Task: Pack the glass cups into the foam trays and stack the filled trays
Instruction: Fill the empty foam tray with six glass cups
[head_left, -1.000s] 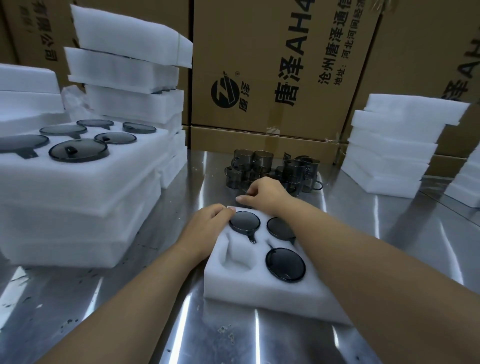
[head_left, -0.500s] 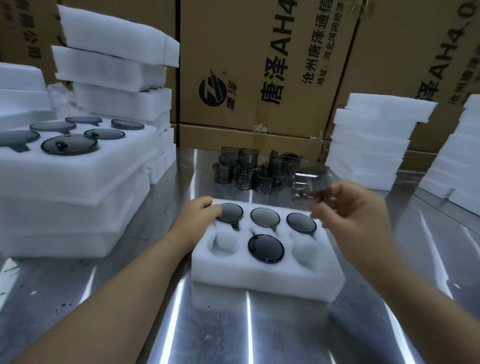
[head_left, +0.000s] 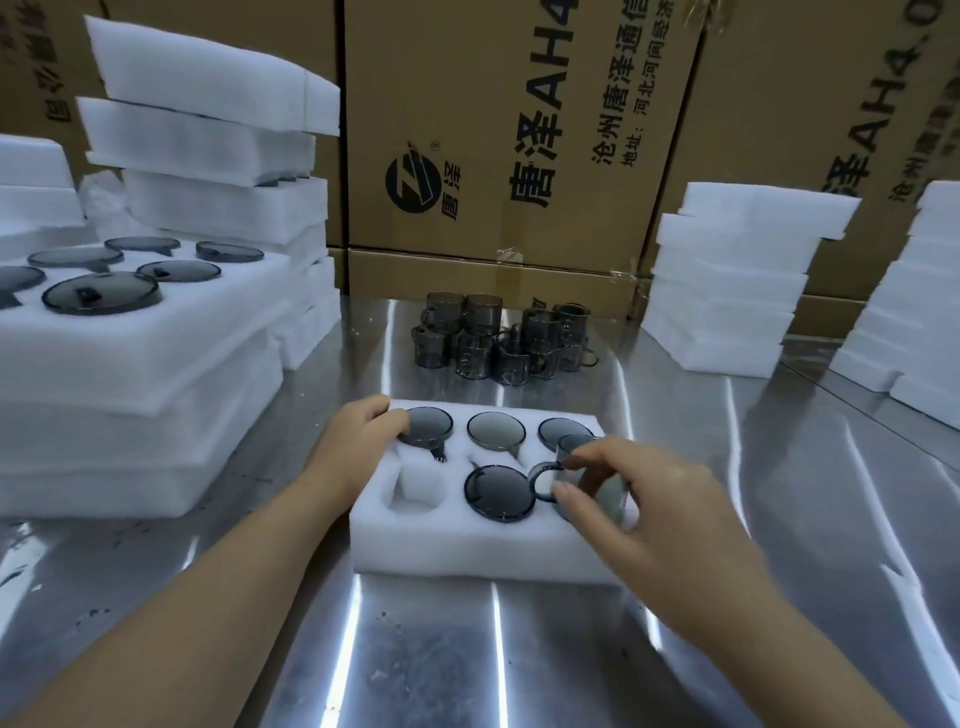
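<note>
Right grip (head_left: 649, 499) pinches one glass cup (head_left: 589, 480) by its body. The cup's long axis is near upright and slightly tilted, with the handle ring pointing left. It hangs over the near-right pocket of the foam tray (head_left: 467, 556), so the seat lies straight below your grip and a short lowering should do it (the pocket itself is hidden under your fingers).

Left grip (head_left: 358, 441) lies on the tray's far-left corner holding nothing, fingertips touching the cup there.

Count:
- six pockets
- four cups seated
- one cup in hand
- one empty pocket (head_left: 415, 493), near-left, closer to your left grip
- loose cups (head_left: 498, 338) far on the desk (head_left: 467, 649): roughly ten, overlapping
</note>
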